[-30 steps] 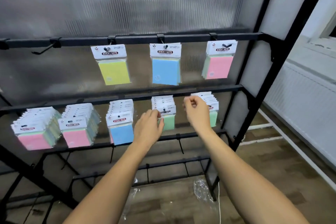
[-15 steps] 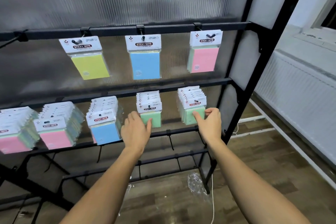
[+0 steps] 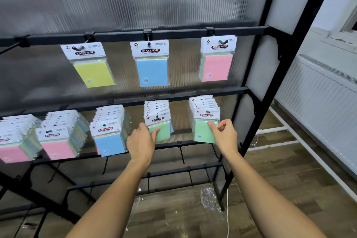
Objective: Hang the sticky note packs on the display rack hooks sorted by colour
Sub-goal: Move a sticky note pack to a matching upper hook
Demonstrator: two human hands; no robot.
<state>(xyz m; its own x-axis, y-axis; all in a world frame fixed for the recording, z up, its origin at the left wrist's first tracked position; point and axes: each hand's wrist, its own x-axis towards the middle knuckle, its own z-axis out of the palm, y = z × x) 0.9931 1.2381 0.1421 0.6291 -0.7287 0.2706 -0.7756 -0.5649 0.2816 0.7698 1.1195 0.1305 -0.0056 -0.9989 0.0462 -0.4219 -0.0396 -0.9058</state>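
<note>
Holding as 0.5 s ago: left hand (image 3: pixel 142 141) & right hand (image 3: pixel 225 135), each grip clamped on green pack (image 3: pixel 161 131) / (image 3: pixel 203 131).

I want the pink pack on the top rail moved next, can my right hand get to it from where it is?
Probably yes. The right hand is on the green pack directly below the pink pack, with nothing blocking the way up.

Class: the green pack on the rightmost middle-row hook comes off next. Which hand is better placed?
The right hand: its fingers already pinch that green pack. The left hand touches the neighbouring stack.
</note>
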